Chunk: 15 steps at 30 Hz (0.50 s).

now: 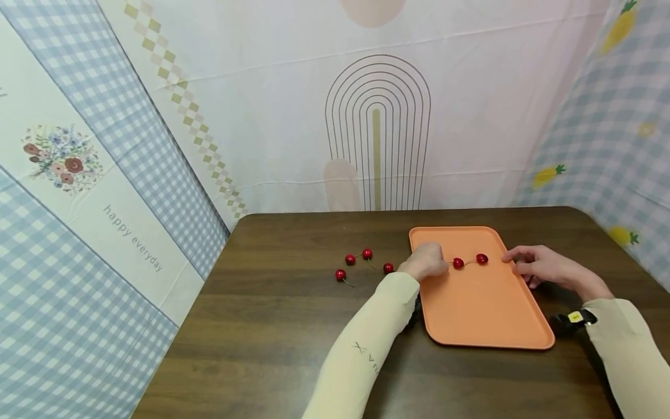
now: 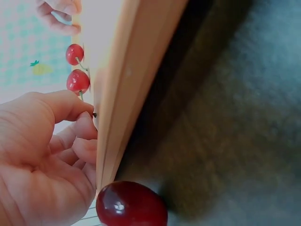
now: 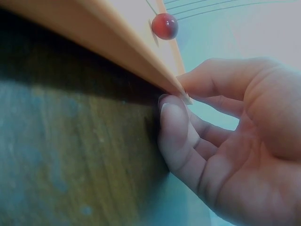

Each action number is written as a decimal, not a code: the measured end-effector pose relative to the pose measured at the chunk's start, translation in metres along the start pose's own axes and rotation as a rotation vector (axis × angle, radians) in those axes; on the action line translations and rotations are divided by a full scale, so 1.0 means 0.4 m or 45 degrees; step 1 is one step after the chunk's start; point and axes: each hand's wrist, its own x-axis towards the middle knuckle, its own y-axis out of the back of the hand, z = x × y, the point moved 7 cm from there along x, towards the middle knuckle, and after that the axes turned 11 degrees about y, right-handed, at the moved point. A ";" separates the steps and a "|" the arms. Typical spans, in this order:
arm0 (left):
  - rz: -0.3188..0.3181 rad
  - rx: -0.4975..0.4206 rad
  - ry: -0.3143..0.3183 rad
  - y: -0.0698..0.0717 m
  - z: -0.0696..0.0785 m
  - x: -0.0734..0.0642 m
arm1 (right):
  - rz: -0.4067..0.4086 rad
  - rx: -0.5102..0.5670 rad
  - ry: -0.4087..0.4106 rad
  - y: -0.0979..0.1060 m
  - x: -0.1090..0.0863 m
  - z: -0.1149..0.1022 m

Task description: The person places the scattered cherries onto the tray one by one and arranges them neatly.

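My left hand [image 1: 428,260] is over the left part of an orange tray [image 1: 487,314]. In the left wrist view its thumb and fingertips pinch the stem end of a red cherry [image 2: 78,81]. That cherry lies on the tray, with a second cherry [image 1: 481,259] and its stem just to the right. Just outside the tray's left edge, another cherry [image 1: 388,268] sits by the left wrist. At the tray's right edge, my right hand [image 1: 544,267] grips the rim, one fingertip above and others below in the right wrist view.
Left of the tray, several stemmed cherries lie on the dark wooden table [image 1: 262,326], among them one cherry [image 1: 341,275] farthest left. A patterned cloth [image 1: 282,116] hangs behind the table, and checked cloth [image 1: 617,151] hangs at the right.
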 end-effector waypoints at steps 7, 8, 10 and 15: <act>0.009 -0.023 0.076 -0.003 -0.001 -0.002 | 0.001 -0.003 -0.001 0.000 0.001 0.006; 0.013 -0.026 0.077 -0.002 0.000 -0.003 | 0.001 -0.004 -0.001 0.000 0.001 0.007; 0.007 -0.047 0.079 -0.001 -0.002 -0.004 | 0.000 -0.002 0.000 -0.001 0.002 0.009; -0.013 -0.107 -0.002 0.022 0.000 -0.013 | 0.001 -0.010 0.011 0.001 0.004 0.009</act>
